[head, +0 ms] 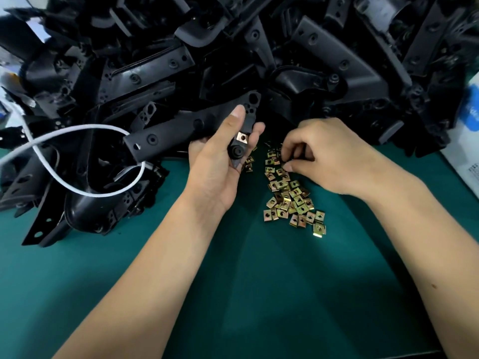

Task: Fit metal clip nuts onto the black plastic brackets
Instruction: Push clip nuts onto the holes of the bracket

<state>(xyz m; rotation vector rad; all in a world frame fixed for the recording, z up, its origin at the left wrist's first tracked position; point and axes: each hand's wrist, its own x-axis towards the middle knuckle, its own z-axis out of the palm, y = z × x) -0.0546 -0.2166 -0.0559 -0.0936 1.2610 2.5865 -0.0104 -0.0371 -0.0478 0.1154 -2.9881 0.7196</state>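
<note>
My left hand point(220, 161) grips a long black plastic bracket point(181, 128) by its near end, thumb on top. One brass-coloured clip nut point(242, 137) sits on that end, just above a round black boss. To the right, my right hand point(326, 154) reaches down into the far end of a heap of loose clip nuts point(290, 198) on the green mat, with thumb and fingertips curled together over the nuts. Whether a nut is pinched between them is hidden by the fingers.
A tall pile of black plastic brackets point(285, 60) fills the far half of the table and the left side. A white cable point(77, 161) loops over the left pile. The green mat point(259, 294) lies in front. A white and blue box point(466, 130) stands at the right edge.
</note>
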